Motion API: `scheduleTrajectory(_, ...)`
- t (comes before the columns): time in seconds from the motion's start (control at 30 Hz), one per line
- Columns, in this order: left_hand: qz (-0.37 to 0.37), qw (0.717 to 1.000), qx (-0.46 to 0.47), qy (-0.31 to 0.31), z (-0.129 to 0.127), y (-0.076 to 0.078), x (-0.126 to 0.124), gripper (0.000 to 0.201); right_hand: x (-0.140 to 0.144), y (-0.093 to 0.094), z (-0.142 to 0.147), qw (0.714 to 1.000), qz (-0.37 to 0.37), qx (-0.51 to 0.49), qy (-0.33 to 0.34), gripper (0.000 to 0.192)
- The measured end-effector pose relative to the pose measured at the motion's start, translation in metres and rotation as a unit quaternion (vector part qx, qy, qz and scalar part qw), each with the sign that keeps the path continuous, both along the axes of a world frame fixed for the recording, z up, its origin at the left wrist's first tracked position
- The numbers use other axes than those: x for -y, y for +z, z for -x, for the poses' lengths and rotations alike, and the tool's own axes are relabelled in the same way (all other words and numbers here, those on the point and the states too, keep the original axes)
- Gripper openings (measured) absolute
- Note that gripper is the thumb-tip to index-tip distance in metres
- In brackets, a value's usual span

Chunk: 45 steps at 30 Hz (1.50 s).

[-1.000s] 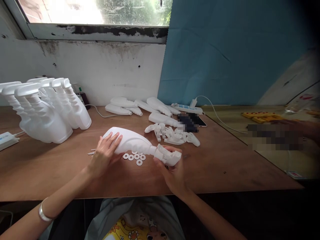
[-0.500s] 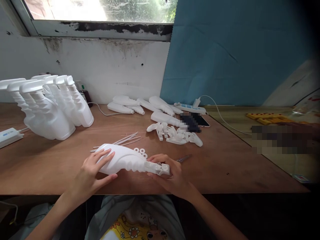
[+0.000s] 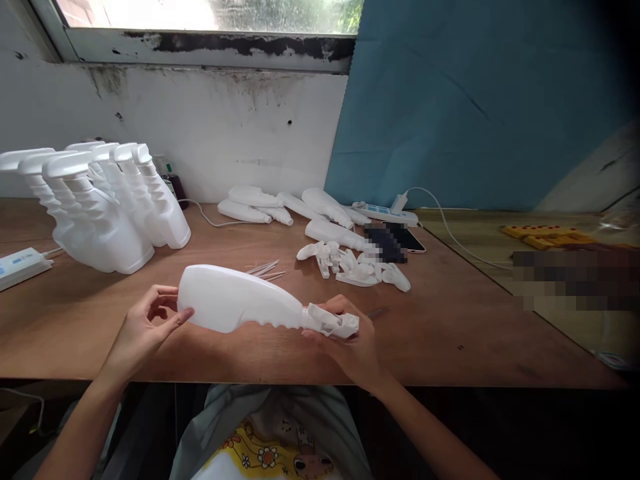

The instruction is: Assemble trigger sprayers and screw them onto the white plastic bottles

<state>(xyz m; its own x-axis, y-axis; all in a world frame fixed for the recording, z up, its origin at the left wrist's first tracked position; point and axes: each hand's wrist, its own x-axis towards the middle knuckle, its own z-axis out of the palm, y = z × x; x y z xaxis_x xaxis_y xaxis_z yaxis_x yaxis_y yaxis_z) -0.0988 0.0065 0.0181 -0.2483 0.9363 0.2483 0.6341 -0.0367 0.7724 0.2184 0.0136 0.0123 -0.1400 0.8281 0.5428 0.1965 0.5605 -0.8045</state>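
The left hand (image 3: 145, 320) pinches the broad base of a white bottle (image 3: 240, 308) between thumb and fingertips, while the right hand (image 3: 350, 340) is closed around the spray head (image 3: 333, 322) at the bottle's neck. The bottle lies on its side in the air, just above the near edge of the table (image 3: 450, 327), base to the left and head to the right.

Half a second ago the left palm lay flat over the bottle's body; now it has slid to the end of the base and only the fingertips grip. The bottle has also come up and a little nearer to the person, and it now hides the small white rings that showed beside it before (only the tips of the thin tubes (image 3: 265, 269) stick out behind it).

A row of finished bottles (image 3: 105, 207) stands upright at the far left, with a white power strip (image 3: 20, 265) near them. Empty bottles (image 3: 280, 207) lie by the wall, and a heap of loose spray heads (image 3: 355, 267) sits just behind the right hand. A phone (image 3: 413, 240) lies beyond the heap, near a second strip (image 3: 385, 213) with a cable. Nothing stands between the hands and the bottle.
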Motion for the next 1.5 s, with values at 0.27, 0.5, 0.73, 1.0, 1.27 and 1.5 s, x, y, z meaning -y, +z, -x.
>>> scheduleTrajectory(0.27, -0.018, 0.952, 0.304, -0.029, -0.003, 0.018, 0.01, 0.033, -0.005, 0.0, -0.002, 0.998, -0.051, -0.02, 0.011, 0.018)
scheduleTrajectory(0.5, 0.022, 0.941, 0.338, 0.011, 0.002, 0.016, 0.006, 0.032, -0.006, 0.004, -0.006, 0.956, -0.26, 0.051, 0.123, 0.022)
scheduleTrajectory(0.73, -0.065, 0.969, 0.237, 0.018, -0.005, 0.02, 0.009, 0.036, -0.003, -0.004, -0.005, 0.988, -0.139, 0.007, 0.066, 0.028)
scheduleTrajectory(1.0, -0.087, 0.979, 0.185, 0.021, -0.003, 0.015, 0.011, 0.04, -0.004, 0.004, -0.007, 0.946, -0.307, 0.069, 0.073, 0.018)
scheduleTrajectory(1.27, -0.082, 0.984, 0.139, 0.073, -0.016, 0.017, 0.013, 0.046, -0.003, 0.002, -0.012, 0.903, -0.394, 0.153, 0.076, 0.012)
scheduleTrajectory(1.5, 0.047, 0.995, 0.041, 0.079, 0.003, 0.01, 0.009, 0.046, 0.003, 0.021, -0.007, 0.872, -0.442, 0.192, 0.091, 0.02)
